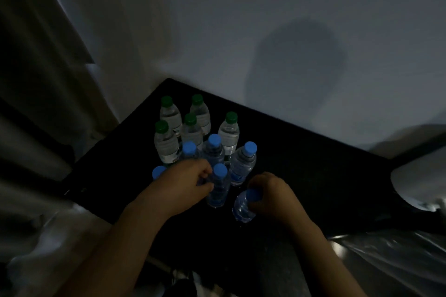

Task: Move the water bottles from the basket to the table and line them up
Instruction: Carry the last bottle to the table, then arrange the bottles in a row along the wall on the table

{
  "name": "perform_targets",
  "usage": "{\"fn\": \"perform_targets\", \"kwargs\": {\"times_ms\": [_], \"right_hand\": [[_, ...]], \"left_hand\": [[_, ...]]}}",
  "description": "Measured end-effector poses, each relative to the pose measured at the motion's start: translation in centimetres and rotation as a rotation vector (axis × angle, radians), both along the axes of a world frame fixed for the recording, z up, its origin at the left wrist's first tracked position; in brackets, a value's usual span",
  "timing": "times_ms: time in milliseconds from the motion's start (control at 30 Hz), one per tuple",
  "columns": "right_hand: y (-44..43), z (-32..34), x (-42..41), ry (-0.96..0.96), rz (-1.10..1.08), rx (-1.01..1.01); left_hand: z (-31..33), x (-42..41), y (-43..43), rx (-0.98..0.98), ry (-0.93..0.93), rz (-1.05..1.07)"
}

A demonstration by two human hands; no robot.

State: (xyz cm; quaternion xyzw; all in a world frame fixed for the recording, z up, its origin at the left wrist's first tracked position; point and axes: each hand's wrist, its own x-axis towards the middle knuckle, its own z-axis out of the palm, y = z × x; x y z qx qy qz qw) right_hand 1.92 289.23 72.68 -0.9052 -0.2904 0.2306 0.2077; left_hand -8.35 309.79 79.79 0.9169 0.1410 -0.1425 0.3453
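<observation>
Water bottles (pixel 193 132) are seen clustered upright on a dark table (pixel 313 176) set into a wall corner, in dim light that swallows most detail. Five green-capped bottles (pixel 166 142) are grouped at the far side. Six blue-capped bottles (pixel 242 164) are crowded just in front of them, some touching.

The left hand (pixel 188 176) is curled at the shoulder of a front bottle (pixel 218 190), which appears to be pinched below the cap between thumb and fingers (pixel 205 172). One blue cap (pixel 158 171) is half hidden behind that hand, and its bottle cannot be seen.

The nearest bottle (pixel 243 207), standing slightly apart from the cluster, is gripped by the right hand (pixel 270 193). The fingers are wrapped round its upper part from the right, and the fingertips are hidden behind the bottle.

Labels cannot be read. Crumpled clear plastic (pixel 386 260) is glimpsed at the lower right, cut off by the frame edge. A pale rounded object (pixel 420 188) at the right edge is too blurred to identify. Curtain folds (pixel 36 79) are faintly made out at the left.
</observation>
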Motion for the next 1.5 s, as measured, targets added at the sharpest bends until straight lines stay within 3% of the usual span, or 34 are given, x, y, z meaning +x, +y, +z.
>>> {"fn": "perform_targets", "kwargs": {"times_ms": [400, 700, 1000, 1500], "right_hand": [[0.5, -1.4, -2.5, -0.037, -0.217, -0.096], [1.5, 1.7, -3.2, -0.073, -0.318, -0.147], [5.7, 8.0, 0.4, -0.266, -0.223, -0.001], [7.9, 8.6, 7.3, -0.261, -0.146, 0.098]], "left_hand": [[-0.6, 3.1, 5.2, -0.070, 0.035, -0.230], [-0.5, 3.9, 7.3, -0.090, 0.009, -0.332], [0.9, 5.0, 9.0, -0.030, -0.111, -0.235], [2.2, 10.3, 11.0, 0.093, -0.231, -0.142]]}}
